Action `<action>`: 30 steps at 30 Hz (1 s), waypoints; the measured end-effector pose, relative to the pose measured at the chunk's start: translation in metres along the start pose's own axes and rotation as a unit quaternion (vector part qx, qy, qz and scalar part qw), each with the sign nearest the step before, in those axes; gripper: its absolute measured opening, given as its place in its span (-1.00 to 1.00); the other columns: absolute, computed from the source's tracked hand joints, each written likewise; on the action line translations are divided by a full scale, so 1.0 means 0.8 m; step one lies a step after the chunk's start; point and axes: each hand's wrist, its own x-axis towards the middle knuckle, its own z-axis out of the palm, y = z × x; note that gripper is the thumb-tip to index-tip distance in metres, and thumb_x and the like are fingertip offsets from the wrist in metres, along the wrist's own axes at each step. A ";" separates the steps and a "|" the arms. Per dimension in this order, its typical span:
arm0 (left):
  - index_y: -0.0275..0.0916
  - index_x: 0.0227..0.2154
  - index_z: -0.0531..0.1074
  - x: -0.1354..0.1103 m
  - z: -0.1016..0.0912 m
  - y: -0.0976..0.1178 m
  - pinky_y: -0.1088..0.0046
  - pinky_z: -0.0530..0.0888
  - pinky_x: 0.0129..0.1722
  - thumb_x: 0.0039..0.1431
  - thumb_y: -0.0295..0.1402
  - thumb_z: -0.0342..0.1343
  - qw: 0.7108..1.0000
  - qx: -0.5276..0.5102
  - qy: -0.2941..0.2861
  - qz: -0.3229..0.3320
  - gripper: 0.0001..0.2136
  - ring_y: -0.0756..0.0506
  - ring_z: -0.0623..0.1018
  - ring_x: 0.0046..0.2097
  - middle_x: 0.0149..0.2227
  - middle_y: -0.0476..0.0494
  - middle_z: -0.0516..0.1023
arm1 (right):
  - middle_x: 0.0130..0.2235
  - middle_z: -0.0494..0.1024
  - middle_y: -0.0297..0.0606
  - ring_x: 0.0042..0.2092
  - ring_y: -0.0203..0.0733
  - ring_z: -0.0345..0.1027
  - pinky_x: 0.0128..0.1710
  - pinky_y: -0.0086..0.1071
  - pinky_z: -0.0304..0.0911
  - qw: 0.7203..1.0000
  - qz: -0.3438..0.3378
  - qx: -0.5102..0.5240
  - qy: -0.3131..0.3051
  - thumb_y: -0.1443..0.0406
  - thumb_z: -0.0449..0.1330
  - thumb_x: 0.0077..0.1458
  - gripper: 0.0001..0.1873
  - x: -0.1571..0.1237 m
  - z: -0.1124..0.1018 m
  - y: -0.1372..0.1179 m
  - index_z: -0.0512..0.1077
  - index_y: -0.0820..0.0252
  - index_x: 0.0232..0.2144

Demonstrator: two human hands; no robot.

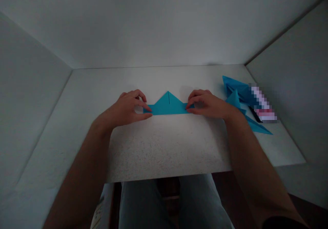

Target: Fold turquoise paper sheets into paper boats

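Observation:
A folded sheet of blue paper (pixel 168 106) lies on the white table in front of me, with a triangular peak in the middle and a narrow flat strip out to each side. A short dark slit runs down from the tip of the peak. My left hand (pixel 132 106) pinches the left end of the strip between thumb and fingers. At the opposite end, my right hand (pixel 205 103) has its fingertips closed on the strip's right end. The fingers partly cover both ends of the paper.
Folded blue paper shapes (pixel 234 99) rest at the right of the table (pixel 169 143), partly behind my right forearm. Beside them is a blurred-out item (pixel 263 104) with a dark edge under it. White walls enclose the table at the back and sides; its front edge is above my legs.

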 end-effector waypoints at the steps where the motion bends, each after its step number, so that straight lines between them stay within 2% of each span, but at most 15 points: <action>1: -0.07 -0.23 0.75 0.000 0.000 0.001 0.15 0.39 0.15 0.27 -0.14 0.42 1.000 0.001 0.005 -0.014 -0.84 -0.15 0.57 -0.03 0.01 -0.13 0.58 | -0.05 0.63 -0.15 -0.02 0.05 0.52 0.14 0.00 0.25 1.000 -0.001 0.000 0.006 0.05 0.40 0.29 -0.78 0.002 0.001 0.000 0.73 0.02 -0.21; 3: -0.14 -0.26 0.70 0.002 0.002 0.003 0.17 0.38 0.15 0.27 -0.11 0.43 0.999 0.009 0.007 -0.045 -0.79 -0.15 0.57 -0.04 0.01 -0.15 0.58 | -0.09 0.63 -0.15 -0.09 0.00 0.52 0.06 -0.07 0.28 1.000 0.005 0.004 0.019 0.03 0.40 0.29 -0.74 0.006 0.003 -0.001 0.70 0.05 -0.26; 7: -0.19 -0.03 0.62 0.006 0.004 0.010 0.11 0.34 0.18 0.24 -0.10 0.45 0.991 0.054 0.002 -0.121 -0.64 -0.20 0.59 -0.06 0.02 -0.18 0.59 | -0.15 0.63 -0.17 -0.17 -0.06 0.51 -0.05 -0.14 0.30 0.999 0.015 0.024 0.027 -0.02 0.38 0.31 -0.67 0.013 0.009 -0.003 0.64 0.08 -0.32; 9: -0.22 0.00 0.59 0.007 0.004 0.017 0.08 0.31 0.20 0.24 -0.09 0.45 0.985 0.072 0.001 -0.156 -0.60 -0.25 0.61 -0.02 0.04 -0.22 0.60 | -0.17 0.63 -0.17 -0.20 -0.07 0.51 -0.10 -0.17 0.31 0.999 0.020 0.042 0.021 -0.03 0.38 0.30 -0.66 0.015 0.011 -0.004 0.64 0.08 -0.30; 12: -0.22 -0.06 0.61 0.009 0.003 0.026 0.05 0.27 0.23 0.25 -0.09 0.43 0.980 0.078 -0.016 -0.183 -0.64 -0.29 0.61 0.04 0.07 -0.25 0.61 | -0.18 0.63 -0.17 -0.21 -0.05 0.49 -0.16 -0.18 0.32 0.996 0.049 0.058 0.035 -0.06 0.41 0.23 -0.64 0.014 0.012 -0.006 0.63 0.07 -0.19; 16: -0.21 -0.09 0.62 0.010 0.001 0.035 0.03 0.27 0.22 0.26 -0.13 0.43 0.979 0.066 -0.035 -0.192 -0.69 -0.30 0.61 0.04 0.04 -0.24 0.64 | -0.15 0.63 -0.14 -0.19 -0.01 0.48 -0.17 -0.16 0.34 0.994 0.077 0.045 0.056 -0.10 0.45 0.16 -0.57 0.012 0.011 -0.007 0.61 0.07 -0.15; 20: -0.21 -0.09 0.58 0.011 -0.001 0.039 0.08 0.32 0.16 0.26 -0.21 0.42 0.979 0.035 -0.039 -0.195 -0.73 -0.23 0.62 -0.10 -0.13 -0.15 0.67 | -0.14 0.63 -0.13 -0.17 0.01 0.49 -0.16 -0.14 0.36 0.994 0.078 0.045 0.056 -0.10 0.46 0.14 -0.57 0.012 0.011 -0.005 0.62 0.05 -0.14; 23: -0.20 -0.09 0.59 0.011 0.000 0.040 0.12 0.37 0.13 0.26 -0.27 0.38 0.985 0.004 -0.044 -0.165 -0.78 -0.17 0.62 -0.18 -0.21 -0.09 0.67 | -0.14 0.63 -0.13 -0.17 0.02 0.50 -0.16 -0.13 0.38 0.994 0.076 0.051 0.057 -0.09 0.46 0.13 -0.57 0.013 0.012 -0.004 0.62 0.05 -0.14; 27: -0.17 -0.09 0.65 0.011 0.002 0.040 0.12 0.39 0.16 0.28 -0.30 0.31 0.992 0.002 -0.054 -0.113 -0.82 -0.16 0.65 -0.16 -0.18 -0.09 0.72 | -0.13 0.63 -0.13 -0.16 0.01 0.51 -0.15 -0.13 0.40 0.994 0.078 0.050 0.052 -0.09 0.46 0.13 -0.58 0.014 0.012 -0.007 0.63 0.05 -0.16; 30: -0.17 -0.07 0.69 0.012 0.003 0.039 0.16 0.44 0.09 0.34 -0.25 0.25 0.993 -0.001 -0.057 -0.099 -0.79 -0.18 0.68 -0.14 -0.14 -0.13 0.75 | -0.13 0.64 -0.12 -0.17 0.01 0.51 -0.15 -0.13 0.40 0.995 0.081 0.035 0.046 -0.09 0.44 0.14 -0.59 0.013 0.009 -0.010 0.64 0.06 -0.17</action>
